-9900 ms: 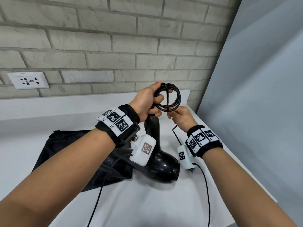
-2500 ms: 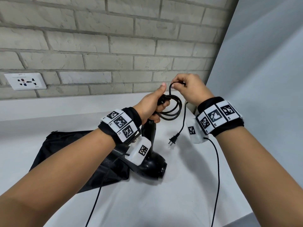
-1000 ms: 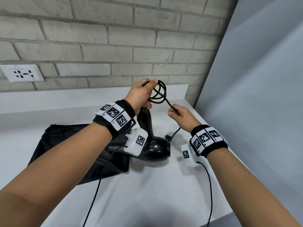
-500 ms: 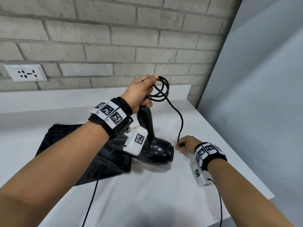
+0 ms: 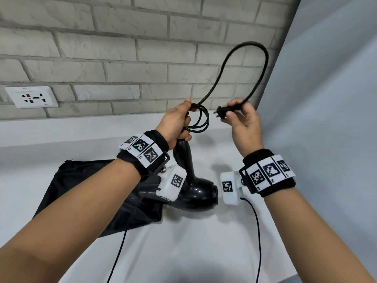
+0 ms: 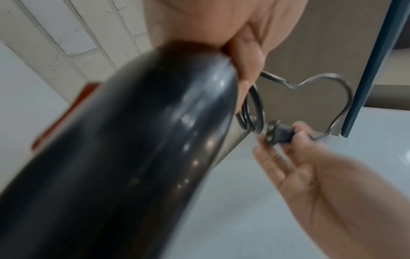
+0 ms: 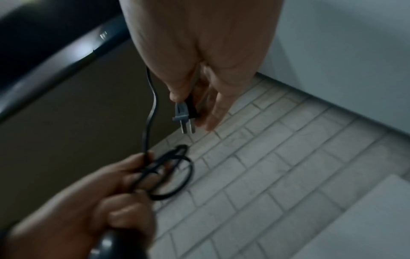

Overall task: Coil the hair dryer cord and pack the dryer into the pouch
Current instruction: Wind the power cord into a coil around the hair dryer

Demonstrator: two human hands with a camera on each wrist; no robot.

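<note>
A glossy black hair dryer (image 5: 195,193) stands on its barrel on the white counter, handle up. My left hand (image 5: 179,125) grips the handle top together with several small coils of black cord (image 5: 201,121). From there a big loop of cord (image 5: 263,58) arches up and over to the plug (image 5: 221,115), which my right hand (image 5: 242,119) pinches between thumb and fingers. The right wrist view shows the plug (image 7: 185,112) with its prongs pointing down, and the coils (image 7: 175,173) in my left hand. The black pouch (image 5: 98,190) lies flat behind the dryer, to the left.
A brick wall with a white socket plate (image 5: 31,97) runs along the back of the white counter (image 5: 183,242). A grey panel (image 5: 326,119) closes the right side. Thin black cables (image 5: 258,231) run from the wrist cameras toward me.
My right hand has risen from the counter, where it took hold of the plug end, up to the level of my left hand; the free cord now arches high above both hands.
</note>
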